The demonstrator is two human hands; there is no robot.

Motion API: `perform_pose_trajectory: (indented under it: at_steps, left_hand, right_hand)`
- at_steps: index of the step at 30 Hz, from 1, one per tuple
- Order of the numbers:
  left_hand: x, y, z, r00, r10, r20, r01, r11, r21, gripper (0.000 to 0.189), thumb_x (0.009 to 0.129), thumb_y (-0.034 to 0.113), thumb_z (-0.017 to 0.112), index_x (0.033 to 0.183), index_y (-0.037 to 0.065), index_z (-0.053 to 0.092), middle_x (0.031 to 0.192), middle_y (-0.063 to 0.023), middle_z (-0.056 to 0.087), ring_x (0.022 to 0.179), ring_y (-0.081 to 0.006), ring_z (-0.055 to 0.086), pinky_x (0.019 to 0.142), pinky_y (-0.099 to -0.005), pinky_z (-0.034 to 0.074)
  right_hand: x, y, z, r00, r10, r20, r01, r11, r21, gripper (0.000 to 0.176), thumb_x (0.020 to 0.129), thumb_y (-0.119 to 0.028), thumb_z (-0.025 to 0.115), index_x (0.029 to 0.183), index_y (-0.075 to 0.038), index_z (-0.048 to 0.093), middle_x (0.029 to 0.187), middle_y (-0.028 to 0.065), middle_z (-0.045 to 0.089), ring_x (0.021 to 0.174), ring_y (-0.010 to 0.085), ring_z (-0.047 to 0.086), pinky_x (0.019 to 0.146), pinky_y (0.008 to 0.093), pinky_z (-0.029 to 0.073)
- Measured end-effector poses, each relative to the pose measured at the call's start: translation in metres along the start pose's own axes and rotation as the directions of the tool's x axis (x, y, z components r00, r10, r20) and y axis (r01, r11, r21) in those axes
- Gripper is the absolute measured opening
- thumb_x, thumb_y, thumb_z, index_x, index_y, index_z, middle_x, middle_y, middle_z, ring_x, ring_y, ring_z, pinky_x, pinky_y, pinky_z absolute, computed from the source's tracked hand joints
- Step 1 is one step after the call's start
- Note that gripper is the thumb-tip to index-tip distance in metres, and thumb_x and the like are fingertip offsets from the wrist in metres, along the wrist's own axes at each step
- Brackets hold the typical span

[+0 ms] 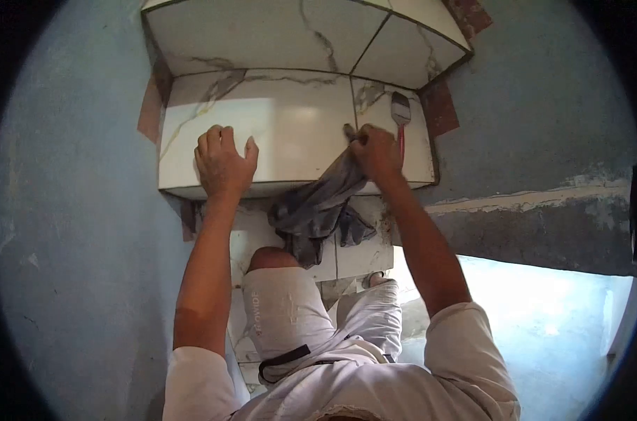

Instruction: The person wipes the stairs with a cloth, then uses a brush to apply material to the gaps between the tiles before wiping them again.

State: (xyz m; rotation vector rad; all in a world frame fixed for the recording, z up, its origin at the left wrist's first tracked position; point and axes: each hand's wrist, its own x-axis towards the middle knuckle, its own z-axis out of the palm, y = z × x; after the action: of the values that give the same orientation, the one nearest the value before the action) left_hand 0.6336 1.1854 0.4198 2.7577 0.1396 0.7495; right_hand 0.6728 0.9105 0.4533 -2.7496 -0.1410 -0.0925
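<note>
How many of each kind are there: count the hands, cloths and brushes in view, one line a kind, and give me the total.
Hands: 2, the left hand and the right hand
Cloths: 1, the grey cloth in the right hand
Brushes: 1, the red-handled brush on the tiled step
Total: 4

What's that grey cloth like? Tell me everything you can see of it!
The grey cloth looks like soft, crumpled fabric, darker in its folds. Its upper end is gripped by the right hand. From there it slants over the front edge of the white, veined step, its loose lower part hanging in bunches near the knee. I can't tell whether it's wet.
</note>
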Motion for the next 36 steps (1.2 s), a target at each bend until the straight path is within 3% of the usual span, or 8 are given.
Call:
perform_pose_trajectory:
  at_steps: [6, 10, 13, 15, 18, 21, 27, 36]
  left_hand:
    - [0.002, 0.004, 0.001, 1.0, 0.0, -0.03, 0.001, 0.999, 0.041, 0.036, 0.077, 0.029, 0.066, 0.101, 0.003, 0.059, 0.109, -0.0127, 0.054, 0.105, -0.028, 0.05, 0.09, -0.0416, 0.042]
    - [0.001, 0.006, -0.001, 1.0, -0.013, -0.02, 0.014, 1.0, 0.021, 0.036, 0.077, 0.027, 0.068, 0.102, 0.004, 0.059, 0.108, -0.0127, 0.055, 0.104, -0.0291, 0.05, 0.091, -0.0424, 0.041]
    - [0.002, 0.004, 0.002, 0.999, -0.026, -0.029, 0.027, 0.999, 0.024, 0.035, 0.077, 0.026, 0.068, 0.102, 0.004, 0.058, 0.108, -0.0125, 0.055, 0.105, -0.0291, 0.05, 0.091, -0.0424, 0.041]
    - [0.002, 0.005, 0.004, 0.999, -0.018, -0.029, 0.019, 1.0, 0.01, 0.035, 0.077, 0.026, 0.068, 0.102, 0.003, 0.058, 0.108, -0.0124, 0.055, 0.105, -0.0292, 0.05, 0.091, -0.0425, 0.041]
    - [0.001, 0.003, 0.003, 0.999, -0.038, -0.012, 0.038, 0.999, 0.015, 0.035, 0.076, 0.025, 0.068, 0.102, 0.003, 0.058, 0.108, -0.0123, 0.055, 0.105, -0.029, 0.05, 0.091, -0.0424, 0.041]
    - [0.003, 0.004, 0.002, 1.0, -0.017, -0.025, 0.018, 0.999, 0.031, 0.035, 0.076, 0.025, 0.068, 0.102, 0.003, 0.058, 0.107, -0.012, 0.055, 0.104, -0.0285, 0.05, 0.091, -0.0423, 0.041]
    - [0.003, 0.004, -0.001, 0.999, -0.037, 0.007, 0.037, 0.999, 0.01, 0.035, 0.077, 0.024, 0.068, 0.103, 0.003, 0.058, 0.107, -0.013, 0.054, 0.104, -0.029, 0.051, 0.091, -0.043, 0.041]
    - [0.0, 0.005, 0.003, 1.0, -0.023, 0.001, 0.023, 0.999, 0.044, 0.038, 0.075, 0.027, 0.068, 0.103, 0.002, 0.059, 0.11, -0.0131, 0.054, 0.105, -0.0273, 0.05, 0.089, -0.0413, 0.043]
  right_hand:
    - [0.075, 0.022, -0.017, 0.88, 0.08, -0.467, -0.058, 0.996, 0.061, 0.025, 0.081, -0.012, 0.058, 0.101, 0.002, 0.063, 0.094, 0.0203, 0.063, 0.087, 0.035, 0.062, 0.08, 0.0445, 0.049]
    - [0.129, 0.035, 0.033, 0.909, 0.093, -0.406, -0.115, 0.993, -0.031, 0.022, 0.082, -0.01, 0.055, 0.099, 0.002, 0.063, 0.094, 0.0189, 0.063, 0.087, 0.0343, 0.062, 0.079, 0.0446, 0.049]
    - [0.131, 0.024, 0.052, 0.859, -0.218, -0.464, -0.047, 0.867, -0.496, 0.021, 0.082, -0.012, 0.055, 0.096, 0.001, 0.065, 0.095, 0.0178, 0.064, 0.088, 0.0333, 0.063, 0.079, 0.0429, 0.05]
    - [0.129, 0.019, 0.039, 0.971, -0.168, -0.168, 0.047, 0.83, -0.556, 0.022, 0.083, -0.014, 0.055, 0.097, 0.0, 0.066, 0.099, 0.0182, 0.064, 0.092, 0.0318, 0.063, 0.083, 0.0411, 0.05]
    - [0.139, 0.045, 0.017, 0.976, 0.013, -0.22, -0.06, 0.976, -0.209, 0.023, 0.085, -0.015, 0.054, 0.098, 0.001, 0.065, 0.102, 0.0192, 0.063, 0.096, 0.0329, 0.061, 0.084, 0.0419, 0.049]
    - [0.135, 0.03, 0.046, 0.974, -0.099, -0.203, -0.021, 0.854, -0.52, 0.023, 0.086, -0.016, 0.053, 0.098, 0.0, 0.066, 0.103, 0.02, 0.063, 0.099, 0.0316, 0.061, 0.085, 0.0436, 0.048]
    - [0.134, 0.044, 0.042, 0.902, -0.243, -0.356, 0.083, 0.909, -0.409, 0.026, 0.087, -0.019, 0.054, 0.1, 0.001, 0.064, 0.102, 0.0186, 0.063, 0.095, 0.0321, 0.061, 0.085, 0.0427, 0.047]
    - [0.139, 0.037, 0.035, 0.979, -0.029, -0.203, -0.035, 0.951, -0.306, 0.025, 0.087, -0.017, 0.053, 0.098, 0.003, 0.064, 0.103, 0.0216, 0.062, 0.093, 0.0343, 0.061, 0.083, 0.0427, 0.048]
